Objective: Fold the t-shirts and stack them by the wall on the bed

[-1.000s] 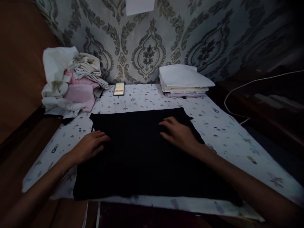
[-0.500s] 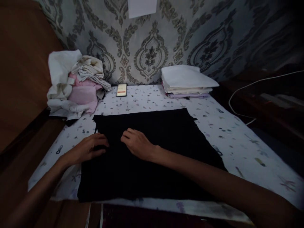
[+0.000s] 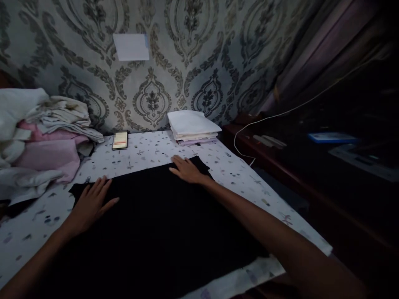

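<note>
A black piece of clothing (image 3: 149,224) lies spread out over the patterned white sheet (image 3: 246,187); which kind of garment it is, I cannot tell. On its far left part rests my left hand (image 3: 93,201), palm down with the fingers spread. My right hand (image 3: 187,169) lies flat near the far right corner of the cloth, its fingers stretched out and reaching the far edge. Neither hand grips anything.
To the left is a loose heap of white and pink clothes (image 3: 52,153). A phone (image 3: 120,140) lies by the wall, and a stack of folded clothes (image 3: 193,126) stands at the back. A white cable (image 3: 280,115) hangs on the right beside a dark red ledge (image 3: 249,145).
My right hand has moved away to the far right corner of the black cloth and flattened. My left hand has spread its fingers on the far left part. The view has turned right.
</note>
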The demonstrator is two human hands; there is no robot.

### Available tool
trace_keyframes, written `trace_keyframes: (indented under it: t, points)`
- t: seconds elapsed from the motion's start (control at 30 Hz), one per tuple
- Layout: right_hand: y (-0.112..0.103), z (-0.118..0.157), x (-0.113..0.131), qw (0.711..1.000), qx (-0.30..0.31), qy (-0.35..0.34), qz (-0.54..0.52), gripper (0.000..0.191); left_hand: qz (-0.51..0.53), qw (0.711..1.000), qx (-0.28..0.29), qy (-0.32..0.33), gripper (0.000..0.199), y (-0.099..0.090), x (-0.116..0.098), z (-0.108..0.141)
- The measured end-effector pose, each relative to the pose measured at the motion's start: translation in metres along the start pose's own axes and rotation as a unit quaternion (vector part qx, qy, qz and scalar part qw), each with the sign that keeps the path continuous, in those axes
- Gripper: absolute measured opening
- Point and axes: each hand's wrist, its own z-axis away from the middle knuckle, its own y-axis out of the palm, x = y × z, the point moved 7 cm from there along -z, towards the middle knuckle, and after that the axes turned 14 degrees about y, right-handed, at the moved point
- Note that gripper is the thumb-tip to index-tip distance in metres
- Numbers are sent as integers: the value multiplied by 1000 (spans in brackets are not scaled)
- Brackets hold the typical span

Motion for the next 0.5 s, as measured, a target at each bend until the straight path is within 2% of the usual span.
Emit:
trace_keyframes:
  t: [0.07, 0.13, 0.27, 0.33, 0.43, 0.5]
  points:
    - [-2, -2, -35, 999, -7, 23, 34, 69, -28, 1000, 3, 14, 74, 5, 6, 7]
    - [-5, 0, -61, 997, -13, 48, 52, 68, -28, 999, 21, 21, 65, 1, 11, 12]
    - [-9, 3, -91, 994, -31, 96, 39, 66, -2, 998, 32, -45, 60, -22, 27, 20]
    - [-10, 10, -104, 991, -48, 124, 16, 66, 18, 998, 32, -53, 59, -37, 25, 23]
    - [-19, 43, -119, 980, -110, 165, -29, 66, 53, 998, -1, -44, 56, -67, 8, 32]
    - [-30, 83, -115, 977, -156, 136, -55, 62, 90, 994, -25, -54, 51, -90, -6, 46]
